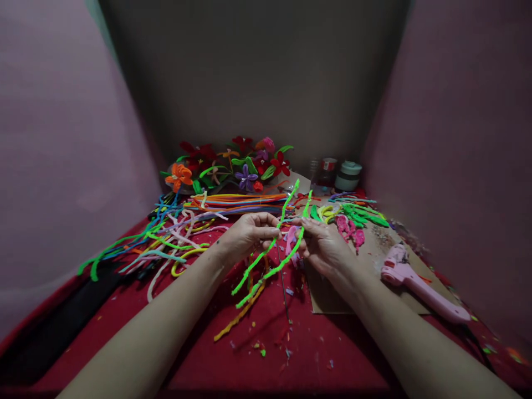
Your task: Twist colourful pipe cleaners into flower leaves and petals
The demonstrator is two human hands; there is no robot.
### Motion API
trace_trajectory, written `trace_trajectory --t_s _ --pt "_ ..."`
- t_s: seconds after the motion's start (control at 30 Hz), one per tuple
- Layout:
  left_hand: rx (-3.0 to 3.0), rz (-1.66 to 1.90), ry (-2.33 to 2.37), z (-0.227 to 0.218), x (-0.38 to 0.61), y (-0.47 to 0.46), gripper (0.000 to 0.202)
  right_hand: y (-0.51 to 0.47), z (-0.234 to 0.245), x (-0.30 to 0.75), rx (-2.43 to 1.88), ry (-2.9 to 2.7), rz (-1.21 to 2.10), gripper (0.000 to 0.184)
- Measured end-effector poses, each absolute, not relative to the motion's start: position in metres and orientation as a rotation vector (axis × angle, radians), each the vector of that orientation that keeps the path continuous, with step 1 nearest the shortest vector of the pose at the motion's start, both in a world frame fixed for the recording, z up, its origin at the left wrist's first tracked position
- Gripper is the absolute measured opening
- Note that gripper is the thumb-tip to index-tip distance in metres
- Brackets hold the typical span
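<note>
Green fuzzy stems (251,269): one pinched by left hand (252,231), one by right hand (326,246); glue gun (424,285) at their four o'clock

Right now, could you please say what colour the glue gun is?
The glue gun is mainly pink, clearest in the head view.

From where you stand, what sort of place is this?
Probably a craft corner: colourful fuzzy flowers are gathered at the back of the red tabletop, what looks like a pink glue gun lies at the right, and the left hand and right hand hold bright green fuzzy strips.
</note>
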State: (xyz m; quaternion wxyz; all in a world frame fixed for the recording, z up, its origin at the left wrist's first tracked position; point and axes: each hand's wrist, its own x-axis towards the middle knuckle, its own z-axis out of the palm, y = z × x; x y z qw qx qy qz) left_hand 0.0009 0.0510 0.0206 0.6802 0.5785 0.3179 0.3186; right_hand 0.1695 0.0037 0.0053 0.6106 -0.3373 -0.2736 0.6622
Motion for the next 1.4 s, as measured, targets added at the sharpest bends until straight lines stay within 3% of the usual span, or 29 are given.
trace_trajectory --t_s 0.37,0.67,1.07,1.4 --pt "1.273 0.713 0.778 0.020 0.006 0.046 0.022 0.001 -0.001 0.162 -0.707 -0.667 1.640 0.002" --pt "1.358 0.664 0.872 0.025 -0.006 0.055 0.023 -0.015 -0.009 0.140 -0.658 -0.800 1.698 0.034" --pt "1.388 0.600 0.794 0.025 -0.010 0.055 0.028 -0.021 -0.015 0.130 -0.717 -0.838 1.726 0.025" --pt "1.391 0.617 0.747 0.024 -0.012 0.056 0.035 -0.026 -0.017 0.125 -0.728 -0.883 1.820 0.030"
